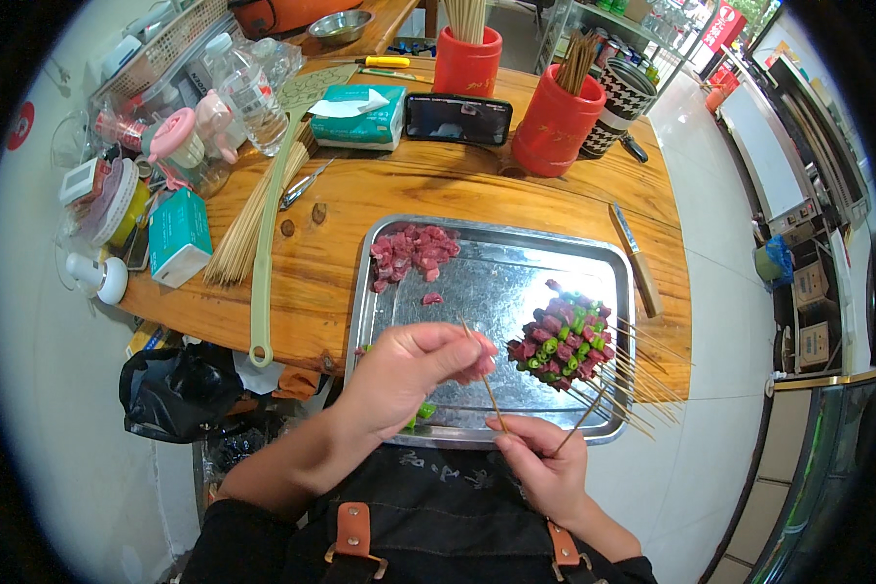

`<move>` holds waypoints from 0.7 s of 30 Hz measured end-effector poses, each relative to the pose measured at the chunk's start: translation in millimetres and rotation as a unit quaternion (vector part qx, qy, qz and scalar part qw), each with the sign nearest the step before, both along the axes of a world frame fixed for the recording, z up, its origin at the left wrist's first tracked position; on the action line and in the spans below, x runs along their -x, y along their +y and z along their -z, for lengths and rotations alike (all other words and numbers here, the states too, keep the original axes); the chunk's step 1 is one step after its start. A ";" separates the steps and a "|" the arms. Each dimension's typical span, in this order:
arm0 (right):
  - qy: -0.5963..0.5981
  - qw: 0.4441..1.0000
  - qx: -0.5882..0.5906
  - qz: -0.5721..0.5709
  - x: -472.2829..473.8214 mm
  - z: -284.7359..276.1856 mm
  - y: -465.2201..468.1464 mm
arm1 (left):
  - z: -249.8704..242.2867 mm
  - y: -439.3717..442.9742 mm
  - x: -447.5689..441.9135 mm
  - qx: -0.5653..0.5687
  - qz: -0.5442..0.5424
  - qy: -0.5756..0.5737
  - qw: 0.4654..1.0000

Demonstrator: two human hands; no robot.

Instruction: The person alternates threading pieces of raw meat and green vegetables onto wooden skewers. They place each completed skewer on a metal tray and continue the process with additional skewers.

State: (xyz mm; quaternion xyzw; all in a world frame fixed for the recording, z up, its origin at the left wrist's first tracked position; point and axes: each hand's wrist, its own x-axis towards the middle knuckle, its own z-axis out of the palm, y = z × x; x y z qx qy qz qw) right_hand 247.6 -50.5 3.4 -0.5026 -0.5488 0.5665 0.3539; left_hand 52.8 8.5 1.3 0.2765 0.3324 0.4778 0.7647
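My right hand pinches the lower end of a thin bamboo skewer between thumb and finger. A second stick angles up from the same hand. My left hand is closed around the skewer's upper part, with the pointed tip showing above the thumb. Whether meat is between those fingers is hard to tell. Both hands are over the near side of a metal tray. Raw cubed meat is heaped in its far left corner. Finished skewers of meat and green pepper are piled at the right, sticks overhanging the rim.
A wooden-handled knife lies right of the tray. Left are loose bamboo skewers and a green strap-like tool. Behind stand a tissue pack, a phone and red stick holders. Green pepper pieces lie beneath my left wrist.
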 end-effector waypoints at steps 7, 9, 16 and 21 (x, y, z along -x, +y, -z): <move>0.006 0.999 0.046 0.024 0.5 -5.0 -0.5 | 5.1 -22.6 -18.6 -0.009 0.062 0.097 0.993; 0.007 0.999 0.042 0.026 1.8 -3.5 -1.2 | 8.3 -27.9 -20.8 -0.022 0.052 0.096 0.994; -0.017 0.999 0.034 0.016 -3.6 -0.1 0.5 | 5.1 -23.2 -3.0 -0.126 0.092 0.216 0.964; 0.000 0.996 0.085 0.027 -10.3 -0.1 3.3 | -0.3 2.9 55.0 -0.381 0.022 0.662 0.645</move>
